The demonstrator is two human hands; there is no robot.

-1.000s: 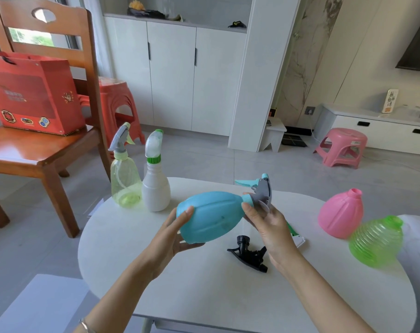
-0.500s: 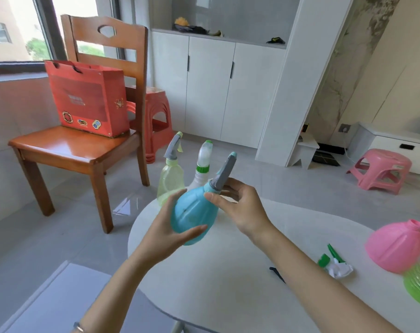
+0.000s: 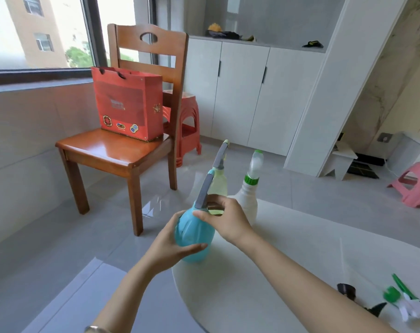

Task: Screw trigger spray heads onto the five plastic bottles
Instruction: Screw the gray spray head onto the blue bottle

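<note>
Status: blue bottle (image 3: 192, 236) is at the near-left edge of the white surface (image 3: 312, 260), tilted a little, neck pointing up and far. Can't tell whether its base rests on the surface or hangs just off it. Left hand (image 3: 173, 246) is wrapped round the bottle body, thumb and fingers clamped on it. Right hand (image 3: 228, 219) is curled over the neck, fingertips pinching the collar of the grey-and-blue trigger head (image 3: 205, 188), which stands up from the neck. My read: head is seated and in the tightening stage; the thread is hidden under the fingers, so can't confirm. To do it well, turn by the collar, not the lever. Left hand should hold the body steady without squeezing, since thin plastic will likely flex. Turn to firm resistance, then stop. If it binds early, back off and restart, as that probably means it's cross-threaded. Two capped ones stand upright just beyond the hands at the far-left edge: yellow-green bottle (image 3: 219, 186) and white bottle (image 3: 250, 205) with a green collar. Loose black spray head (image 3: 347, 290) and green-and-white spray head (image 3: 411, 306) lie on the surface at near right, well apart from the hands. Only three bottles in view, so I'd guess this is number three of five. Risk: bottle is right at the rim, so set it down further in.
</note>
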